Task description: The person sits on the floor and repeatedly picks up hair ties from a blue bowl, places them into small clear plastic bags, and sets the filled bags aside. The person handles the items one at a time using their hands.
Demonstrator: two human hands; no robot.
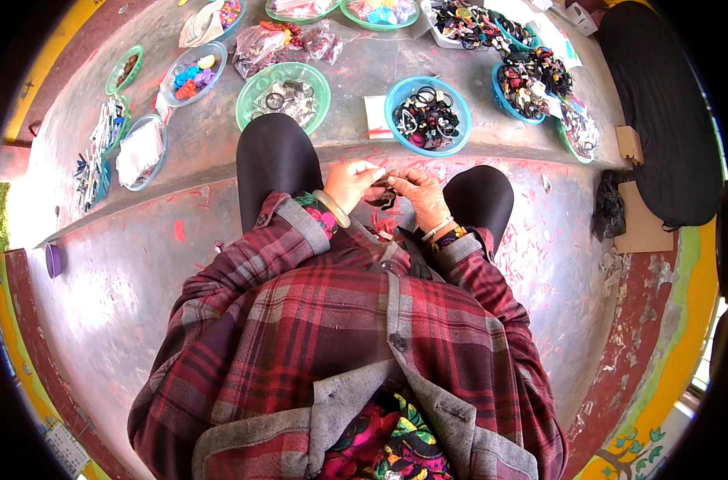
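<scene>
Both hands, left hand [350,184] and right hand [416,190], pinch a dark hair tie [382,194].

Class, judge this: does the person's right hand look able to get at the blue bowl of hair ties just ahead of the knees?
Probably yes. The blue bowl sits just beyond the right hand with nothing between them, though both hands are pinching a small dark piece.

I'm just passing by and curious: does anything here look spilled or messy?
Yes. Small red scraps lie scattered over the grey floor around the person's knees, like offcuts. Otherwise the bowls stand upright, such as the blue bowl of dark rings. Both hands, left hand and right hand, pinch a small dark piece.
</scene>
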